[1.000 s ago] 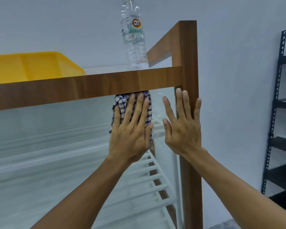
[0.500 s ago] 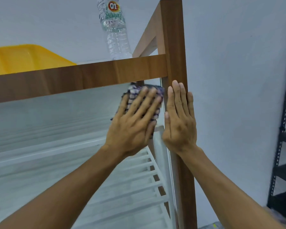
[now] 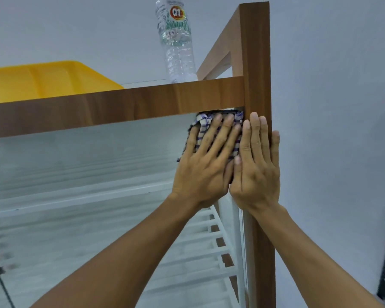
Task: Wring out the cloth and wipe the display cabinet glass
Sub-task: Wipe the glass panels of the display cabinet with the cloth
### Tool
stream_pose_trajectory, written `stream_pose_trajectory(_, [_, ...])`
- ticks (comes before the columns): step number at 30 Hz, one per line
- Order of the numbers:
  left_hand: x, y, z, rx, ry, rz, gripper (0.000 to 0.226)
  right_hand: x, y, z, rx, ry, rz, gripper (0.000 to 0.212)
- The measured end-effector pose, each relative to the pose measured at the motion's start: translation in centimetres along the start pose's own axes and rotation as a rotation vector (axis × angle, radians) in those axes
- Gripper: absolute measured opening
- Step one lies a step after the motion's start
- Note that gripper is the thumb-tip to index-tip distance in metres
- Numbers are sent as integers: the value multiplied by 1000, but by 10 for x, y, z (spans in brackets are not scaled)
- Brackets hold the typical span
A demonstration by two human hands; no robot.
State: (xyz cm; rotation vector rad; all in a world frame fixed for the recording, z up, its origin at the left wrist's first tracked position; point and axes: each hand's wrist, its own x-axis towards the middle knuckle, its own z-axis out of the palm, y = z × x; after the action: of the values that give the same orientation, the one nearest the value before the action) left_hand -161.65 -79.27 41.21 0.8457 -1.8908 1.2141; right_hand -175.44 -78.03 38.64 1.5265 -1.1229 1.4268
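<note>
Two things stand on the cabinet top: a yellow tub [image 3: 42, 81] at its left end and a clear water bottle [image 3: 178, 47] near its right corner. Below the wooden rail [image 3: 120, 107], your left hand [image 3: 205, 165] lies flat, fingers straight and spread, pressing the checked cloth [image 3: 201, 126] against the cabinet glass [image 3: 87, 165] in its upper right corner, the cloth's top edge touching the rail. Your right hand [image 3: 257, 167] lies flat too, fingers straight and together, on the corner post [image 3: 256, 63], touching your left hand.
</note>
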Motion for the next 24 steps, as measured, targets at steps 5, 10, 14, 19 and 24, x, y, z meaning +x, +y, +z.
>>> stream_pose_trajectory(5, [-40, -49, -16, 31, 24, -59, 65, -4, -43, 8, -4, -81, 4, 69])
stream_pose_trajectory(10, [-84, -112, -37, 72, 23, -137, 64, 0, -123, 43, 152, -123, -86, 63])
stream_pose_trajectory(14, [-118, -164, -59, 81, 32, -199, 61, 8, -187, 65, 188, -108, -151, 62])
stream_pose_trajectory(19, [-167, -228, -81, 118, 20, -258, 61, 12, -272, 89, 240, -152, -190, 62])
stream_pose_trajectory(24, [-215, -289, -103, 121, 25, -334, 62, 16, -343, 111, 208, -190, -285, 63])
